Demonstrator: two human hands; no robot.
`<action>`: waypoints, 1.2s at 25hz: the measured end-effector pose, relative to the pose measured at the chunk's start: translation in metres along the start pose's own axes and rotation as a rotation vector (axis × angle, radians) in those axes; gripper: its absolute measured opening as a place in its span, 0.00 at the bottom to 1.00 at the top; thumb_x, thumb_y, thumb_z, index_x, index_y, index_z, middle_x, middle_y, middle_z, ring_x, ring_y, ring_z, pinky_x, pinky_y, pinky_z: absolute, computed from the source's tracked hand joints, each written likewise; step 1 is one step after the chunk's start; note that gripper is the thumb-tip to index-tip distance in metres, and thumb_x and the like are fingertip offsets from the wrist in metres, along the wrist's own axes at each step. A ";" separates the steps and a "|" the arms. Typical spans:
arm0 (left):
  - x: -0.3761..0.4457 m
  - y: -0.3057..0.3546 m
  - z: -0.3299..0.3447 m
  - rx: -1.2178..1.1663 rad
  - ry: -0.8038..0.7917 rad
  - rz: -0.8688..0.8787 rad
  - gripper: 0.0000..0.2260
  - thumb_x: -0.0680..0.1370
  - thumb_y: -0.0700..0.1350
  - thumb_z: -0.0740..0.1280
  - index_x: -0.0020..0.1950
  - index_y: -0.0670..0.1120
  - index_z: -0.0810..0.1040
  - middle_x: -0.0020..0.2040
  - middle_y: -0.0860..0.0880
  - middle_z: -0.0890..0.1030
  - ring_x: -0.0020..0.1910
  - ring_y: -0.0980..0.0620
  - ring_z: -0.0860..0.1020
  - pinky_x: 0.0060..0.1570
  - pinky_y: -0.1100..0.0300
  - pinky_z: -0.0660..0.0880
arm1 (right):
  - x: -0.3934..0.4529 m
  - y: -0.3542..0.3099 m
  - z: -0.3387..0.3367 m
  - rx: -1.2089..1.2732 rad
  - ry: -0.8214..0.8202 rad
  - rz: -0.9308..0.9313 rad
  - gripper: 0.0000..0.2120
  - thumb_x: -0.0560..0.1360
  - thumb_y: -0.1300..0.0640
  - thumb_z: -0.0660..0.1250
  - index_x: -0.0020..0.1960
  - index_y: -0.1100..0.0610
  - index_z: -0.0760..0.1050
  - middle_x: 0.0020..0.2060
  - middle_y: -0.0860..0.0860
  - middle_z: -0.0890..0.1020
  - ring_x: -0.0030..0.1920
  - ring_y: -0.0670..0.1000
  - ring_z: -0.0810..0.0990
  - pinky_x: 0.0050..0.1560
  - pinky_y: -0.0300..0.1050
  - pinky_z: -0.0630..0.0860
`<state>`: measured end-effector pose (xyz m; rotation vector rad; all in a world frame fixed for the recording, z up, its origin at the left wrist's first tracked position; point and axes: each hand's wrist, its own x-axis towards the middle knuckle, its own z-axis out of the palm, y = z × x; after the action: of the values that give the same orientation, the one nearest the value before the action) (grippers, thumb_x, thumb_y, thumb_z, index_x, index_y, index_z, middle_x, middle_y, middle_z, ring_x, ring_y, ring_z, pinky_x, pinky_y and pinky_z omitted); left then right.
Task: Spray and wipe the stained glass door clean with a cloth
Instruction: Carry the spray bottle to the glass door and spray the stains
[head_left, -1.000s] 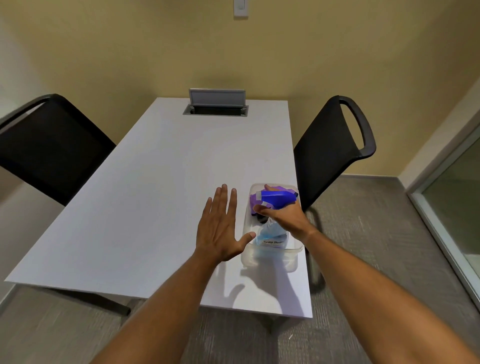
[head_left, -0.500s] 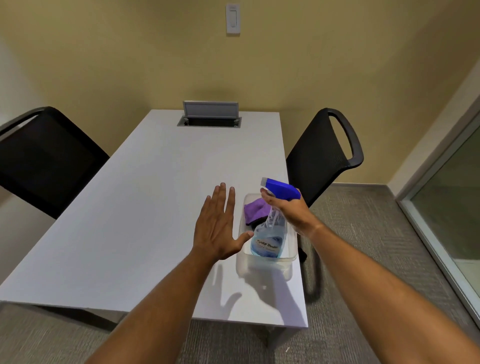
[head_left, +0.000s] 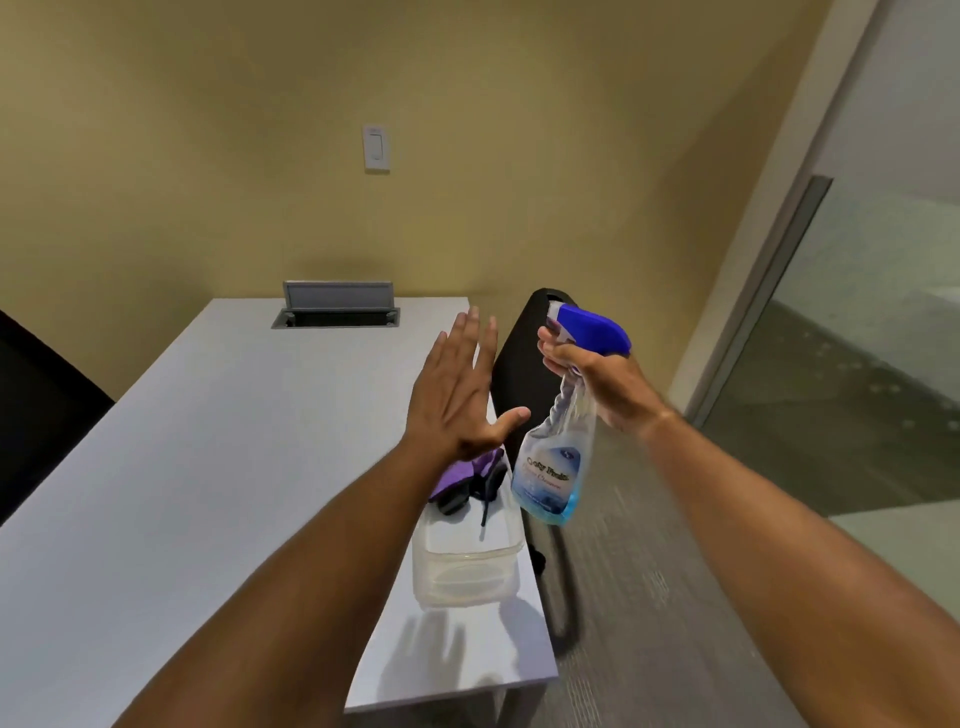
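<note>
My right hand (head_left: 602, 387) grips the neck of a clear spray bottle (head_left: 556, 467) with a blue trigger head and blue liquid, held in the air past the table's right edge. My left hand (head_left: 457, 395) hovers flat with fingers spread above a clear plastic bin (head_left: 467, 566) on the white table (head_left: 182, 467). A purple cloth (head_left: 467, 470) lies in the bin's far end beside a dark object, partly hidden by my left wrist. The glass door (head_left: 872, 338) stands at the right, with a grey metal frame.
A black chair (head_left: 524, 374) stands against the table's right side, behind the bottle. Another black chair (head_left: 36, 405) is at the left edge. A cable box with a raised lid (head_left: 337, 306) sits at the table's far end. Grey carpet covers the floor on the right.
My right hand has lifted the spray bottle out of the bin and swung it right, off the table. My view has turned up and right toward the glass door. My left hand stayed open.
</note>
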<state>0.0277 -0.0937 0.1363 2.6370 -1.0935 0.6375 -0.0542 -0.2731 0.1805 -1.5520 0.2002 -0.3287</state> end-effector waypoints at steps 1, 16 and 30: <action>0.007 0.010 -0.007 -0.021 0.012 0.027 0.48 0.70 0.74 0.48 0.80 0.45 0.38 0.80 0.41 0.40 0.79 0.44 0.41 0.77 0.49 0.42 | -0.005 -0.009 -0.008 0.005 0.025 -0.020 0.19 0.73 0.61 0.72 0.63 0.59 0.75 0.58 0.57 0.82 0.56 0.49 0.83 0.53 0.39 0.78; 0.088 0.233 -0.042 -0.145 0.094 0.388 0.48 0.73 0.73 0.48 0.78 0.41 0.34 0.79 0.40 0.36 0.79 0.44 0.37 0.77 0.49 0.39 | -0.113 -0.091 -0.222 -0.139 0.423 -0.169 0.11 0.73 0.61 0.72 0.55 0.55 0.81 0.48 0.51 0.86 0.52 0.49 0.84 0.48 0.38 0.79; 0.164 0.577 -0.051 -0.301 0.204 0.683 0.47 0.74 0.71 0.50 0.79 0.41 0.35 0.79 0.39 0.37 0.79 0.43 0.39 0.78 0.46 0.44 | -0.259 -0.147 -0.497 -0.171 0.893 -0.273 0.20 0.72 0.58 0.75 0.62 0.58 0.75 0.53 0.52 0.84 0.54 0.50 0.83 0.53 0.42 0.81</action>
<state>-0.2962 -0.5812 0.2765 1.8730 -1.8593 0.7589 -0.4737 -0.6551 0.2989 -1.5083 0.7240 -1.2418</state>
